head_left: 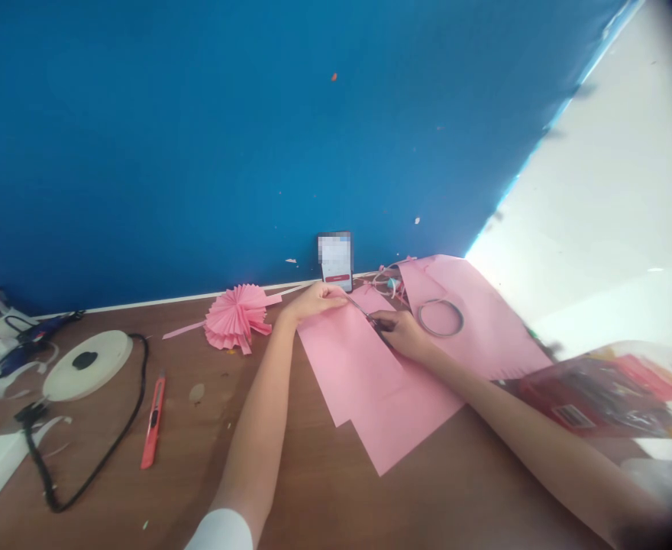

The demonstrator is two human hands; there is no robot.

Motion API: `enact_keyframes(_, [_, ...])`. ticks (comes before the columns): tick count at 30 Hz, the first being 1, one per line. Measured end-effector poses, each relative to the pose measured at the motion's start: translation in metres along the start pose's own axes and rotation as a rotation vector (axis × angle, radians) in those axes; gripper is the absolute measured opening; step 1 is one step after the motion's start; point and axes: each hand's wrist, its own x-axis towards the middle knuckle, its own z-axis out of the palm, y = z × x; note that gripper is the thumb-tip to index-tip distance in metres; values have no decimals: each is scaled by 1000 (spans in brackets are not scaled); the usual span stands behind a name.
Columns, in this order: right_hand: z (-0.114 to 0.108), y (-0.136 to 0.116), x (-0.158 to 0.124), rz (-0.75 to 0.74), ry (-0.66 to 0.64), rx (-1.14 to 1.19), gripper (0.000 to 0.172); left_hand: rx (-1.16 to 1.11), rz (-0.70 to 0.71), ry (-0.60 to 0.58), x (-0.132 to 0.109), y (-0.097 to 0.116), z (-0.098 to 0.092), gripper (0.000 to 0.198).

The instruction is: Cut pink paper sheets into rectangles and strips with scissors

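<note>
Both bare forearms reach out from the near edge over the brown wooden surface [290, 489]. Left hand [313, 299] lies flat, fingers spread, pressing the far edge of the top pink paper sheet [359, 374], apparently to keep it from sliding. Right hand [403, 332] is closed around the dark handles of a pair of scissors [369, 315], blades pointing toward the left hand and lying on the sheet; whether they are biting into the paper cannot be told.

Several pink sheets overlap beneath, fanned toward the near edge. A thin metal ring [440, 318] rests on the right-hand sheet, just beside the right hand. A pleated pink paper rosette [236, 317] lies left of the hands, near the blue wall [256, 137].

A smartphone [335, 260] stands propped against the wall, facing the person; its screen is blurred and unreadable.

Further left: orange utility knife [153, 420], white round reel [87, 364], black cable [107, 451]. At right, a red printed plastic packet [611, 393]; its writing is too smeared to read.
</note>
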Motion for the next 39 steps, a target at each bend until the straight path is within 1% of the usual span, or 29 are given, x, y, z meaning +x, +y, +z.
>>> enact_keyframes(7, [0,2,2,-3,24,-24,26,-17,15,10,1,-4,0,37])
enact_keyframes(16, [0,6,2,1,38,-21,24,-49,-2,41,0,-5,-1,34])
enact_keyframes(25, [-1,1,0,10,23,-30,26,-56,-8,83,0,-6,0,37])
enact_keyframes(39, [0,-1,-2,37,55,-39,26,-8,28,86,0,-5,0,36])
